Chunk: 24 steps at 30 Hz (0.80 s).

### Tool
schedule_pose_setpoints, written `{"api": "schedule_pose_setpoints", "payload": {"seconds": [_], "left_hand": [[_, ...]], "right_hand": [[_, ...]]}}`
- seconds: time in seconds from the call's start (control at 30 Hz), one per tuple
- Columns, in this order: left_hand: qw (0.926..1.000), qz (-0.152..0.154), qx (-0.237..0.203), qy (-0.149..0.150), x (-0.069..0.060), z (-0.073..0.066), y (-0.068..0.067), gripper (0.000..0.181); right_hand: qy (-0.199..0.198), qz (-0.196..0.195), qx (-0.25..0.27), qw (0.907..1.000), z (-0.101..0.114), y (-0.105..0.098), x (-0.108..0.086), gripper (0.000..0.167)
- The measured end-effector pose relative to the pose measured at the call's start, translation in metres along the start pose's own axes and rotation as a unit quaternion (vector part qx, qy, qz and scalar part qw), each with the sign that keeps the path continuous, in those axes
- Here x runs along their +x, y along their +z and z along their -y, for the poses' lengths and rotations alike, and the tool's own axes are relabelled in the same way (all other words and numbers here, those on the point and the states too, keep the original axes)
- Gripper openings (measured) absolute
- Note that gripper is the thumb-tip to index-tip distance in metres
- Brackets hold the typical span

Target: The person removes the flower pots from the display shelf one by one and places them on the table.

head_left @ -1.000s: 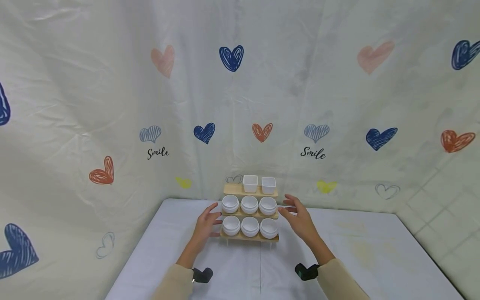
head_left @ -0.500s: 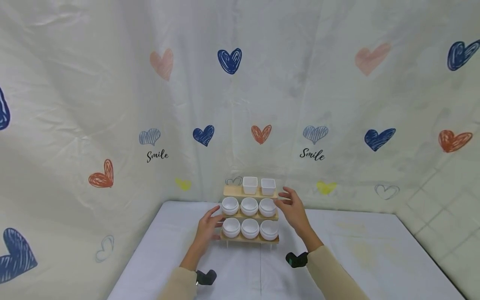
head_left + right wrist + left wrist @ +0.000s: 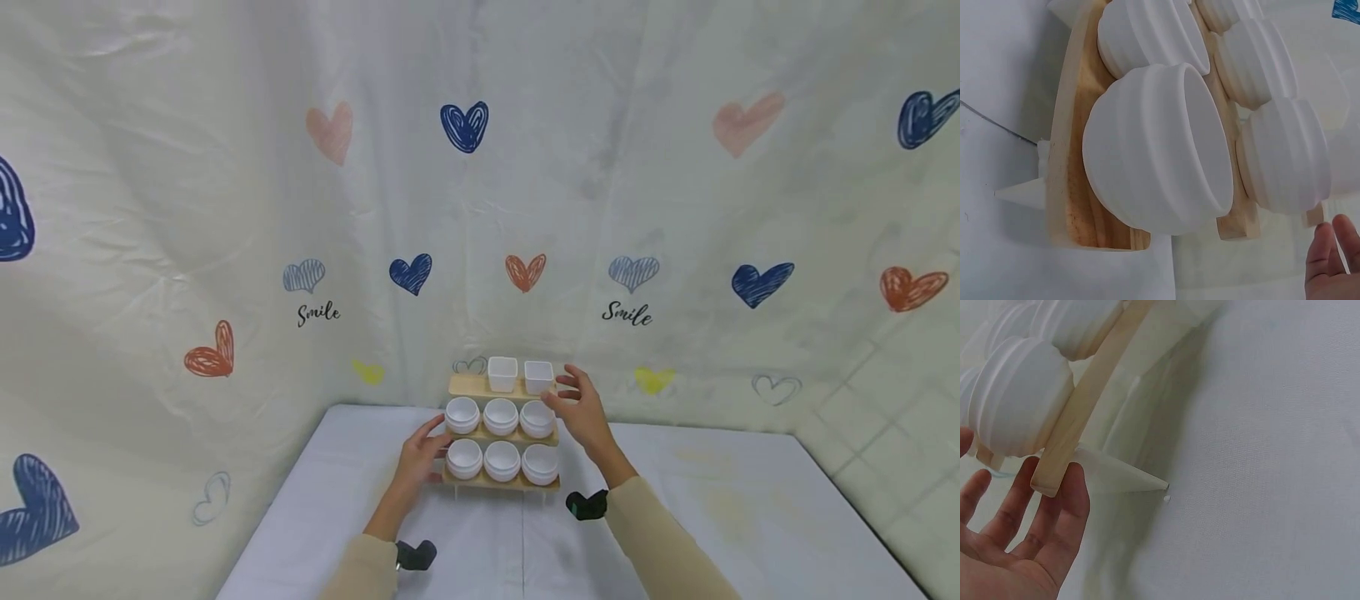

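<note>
A three-tier wooden rack (image 3: pixel 467 385) holds white round cups (image 3: pixel 501 461) on its middle and bottom tiers; two white square cups (image 3: pixel 502 375) stand on the top one. My left hand (image 3: pixel 416 467) is at the rack's left side; the left wrist view has the fingers of this hand (image 3: pixel 1035 550) on both faces of a shelf end (image 3: pixel 1063 447), below a round cup (image 3: pixel 1019 400). Beside the upper right end is my right hand (image 3: pixel 585 417), fingers spread and bent. In the right wrist view its fingertips are close to a shelf end (image 3: pixel 1313 215); contact is unclear.
The rack stands on a white-covered table (image 3: pixel 697 517), near its back edge. Behind and to the left hangs a pale curtain (image 3: pixel 570 183) printed with hearts. A dark device is strapped at each wrist.
My right hand has moved left and farther back, nearer the rack's upper right end. My left hand has shifted slightly right, onto the rack's left side. The cups keep their places.
</note>
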<state>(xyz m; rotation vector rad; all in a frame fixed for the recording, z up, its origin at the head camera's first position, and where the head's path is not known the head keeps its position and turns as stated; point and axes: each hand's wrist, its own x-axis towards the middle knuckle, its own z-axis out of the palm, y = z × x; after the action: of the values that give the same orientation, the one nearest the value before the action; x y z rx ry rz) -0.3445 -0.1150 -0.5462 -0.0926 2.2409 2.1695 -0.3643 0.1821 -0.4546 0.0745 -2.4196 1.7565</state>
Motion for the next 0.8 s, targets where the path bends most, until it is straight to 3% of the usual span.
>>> {"api": "schedule_pose_setpoints", "payload": {"seconds": [0.43,0.8], "left_hand": [[0.9998,0.0,0.008,-0.016,0.008,0.006,0.002,0.056],[0.9998,0.012,0.011,-0.012,0.01,0.006,0.001,0.061]], "right_hand": [[0.002,0.016,-0.029,0.9995,0.002,0.003,0.013,0.083],[0.012,0.027,-0.049,0.9983,0.003,0.006,0.02,0.082]]}}
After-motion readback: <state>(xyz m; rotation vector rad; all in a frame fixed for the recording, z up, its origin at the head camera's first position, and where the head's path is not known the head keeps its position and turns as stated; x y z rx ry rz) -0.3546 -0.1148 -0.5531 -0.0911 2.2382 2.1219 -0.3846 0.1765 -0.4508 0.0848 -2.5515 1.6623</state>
